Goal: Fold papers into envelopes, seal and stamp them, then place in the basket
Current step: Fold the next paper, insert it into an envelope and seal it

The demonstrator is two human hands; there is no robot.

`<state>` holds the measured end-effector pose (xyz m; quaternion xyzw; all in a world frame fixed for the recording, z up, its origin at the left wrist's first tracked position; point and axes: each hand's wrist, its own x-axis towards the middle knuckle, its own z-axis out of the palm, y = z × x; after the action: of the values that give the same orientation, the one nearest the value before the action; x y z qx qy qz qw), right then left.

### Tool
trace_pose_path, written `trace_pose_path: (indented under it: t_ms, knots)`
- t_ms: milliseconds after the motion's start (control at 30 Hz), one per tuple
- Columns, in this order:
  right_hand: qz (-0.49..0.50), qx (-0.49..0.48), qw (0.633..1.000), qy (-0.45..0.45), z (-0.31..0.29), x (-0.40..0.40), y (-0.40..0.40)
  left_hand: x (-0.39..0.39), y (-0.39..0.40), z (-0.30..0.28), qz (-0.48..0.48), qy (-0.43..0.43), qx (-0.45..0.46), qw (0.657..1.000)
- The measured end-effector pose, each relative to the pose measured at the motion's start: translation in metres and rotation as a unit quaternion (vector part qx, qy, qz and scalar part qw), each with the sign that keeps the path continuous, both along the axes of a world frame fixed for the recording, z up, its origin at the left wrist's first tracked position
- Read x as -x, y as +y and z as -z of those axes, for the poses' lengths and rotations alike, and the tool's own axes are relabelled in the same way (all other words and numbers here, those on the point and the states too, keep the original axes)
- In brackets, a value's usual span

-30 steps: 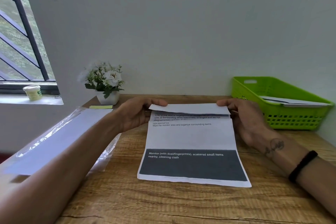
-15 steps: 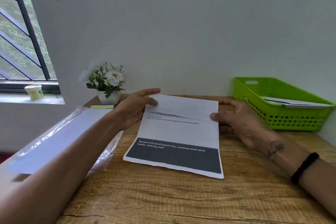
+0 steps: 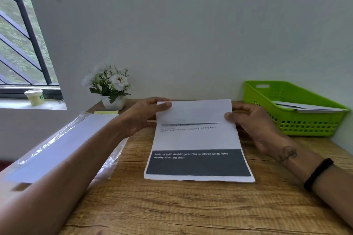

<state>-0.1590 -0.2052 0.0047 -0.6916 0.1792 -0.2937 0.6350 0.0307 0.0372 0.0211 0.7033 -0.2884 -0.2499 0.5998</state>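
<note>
A printed sheet of paper (image 3: 194, 139) with a dark band near its bottom lies on the wooden table (image 3: 172, 206), its top part folded over toward me. My left hand (image 3: 145, 114) pinches the folded flap at its upper left corner, thumb on top. My right hand (image 3: 250, 120) pinches the flap's right edge with the thumb on the paper. The green basket (image 3: 309, 126) stands at the right against the wall and holds a few white envelopes (image 3: 305, 108).
A clear plastic sleeve with white sheets (image 3: 57, 145) lies at the table's left edge under my left forearm. A yellow sticky pad (image 3: 106, 112) and a potted white flower (image 3: 110, 89) stand at the back left. A small tub (image 3: 34, 97) sits on the window sill.
The paper has swung back from a tilt to lie square in front of me, and the folded flap has come farther down over the sheet. Both hands stayed on its top corners.
</note>
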Motion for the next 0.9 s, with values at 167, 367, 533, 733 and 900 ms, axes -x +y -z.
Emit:
trace_pose_path:
  t_ms: [167,367,533,733,900]
  knots:
    - [-0.062,0.024,0.997,0.042,0.003,0.001,0.009,0.006,-0.001,-0.003,-0.05,-0.343,-0.107,0.932]
    - [-0.081,0.078,0.991,0.066,0.005,0.002,0.016,0.028,-0.022,0.007,0.047,-0.531,-0.106,0.839]
    - [-0.051,0.211,0.976,0.023,0.001,0.004,0.021,0.05,-0.031,0.011,0.062,-0.596,-0.07,0.797]
    - [-0.064,0.259,0.963,0.041,0.003,0.003,0.018,0.055,-0.03,0.011,0.052,-0.613,-0.076,0.785]
    - [-0.021,0.239,0.971,-0.001,0.002,0.002,0.01,0.04,-0.018,0.003,0.02,-0.589,-0.076,0.805]
